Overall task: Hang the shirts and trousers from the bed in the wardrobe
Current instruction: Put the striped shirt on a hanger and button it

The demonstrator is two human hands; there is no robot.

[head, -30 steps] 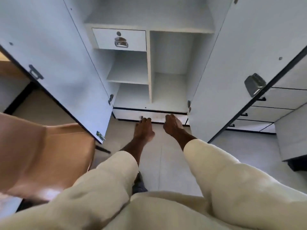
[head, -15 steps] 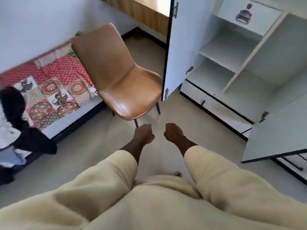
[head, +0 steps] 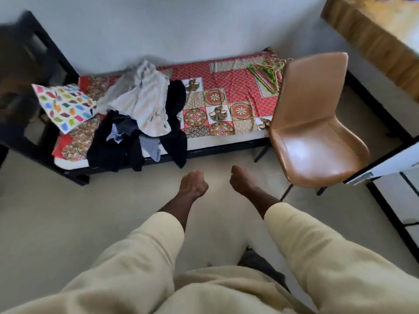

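A heap of clothes (head: 140, 114), white, grey, blue and black, lies on the left half of the bed (head: 226, 103), some pieces hanging over its front edge. Several green and pink hangers (head: 266, 74) lie at the bed's right end. My left hand (head: 193, 183) and my right hand (head: 241, 180) are held out over the floor in front of the bed, both with fingers curled into loose fists and holding nothing. Only a corner of the wardrobe door (head: 385, 164) shows at the right edge.
A tan leather chair (head: 310, 132) stands between the bed's right end and the wardrobe door. A colourful pillow (head: 64, 106) lies at the bed's left end by the black headboard (head: 27, 71). A wooden desk (head: 374, 35) is at the top right. Pale floor spreads before me.
My view has swung left from the open wardrobe, past the chair, to the bed with the clothes. My hands have kept the same curled pose in front of me.
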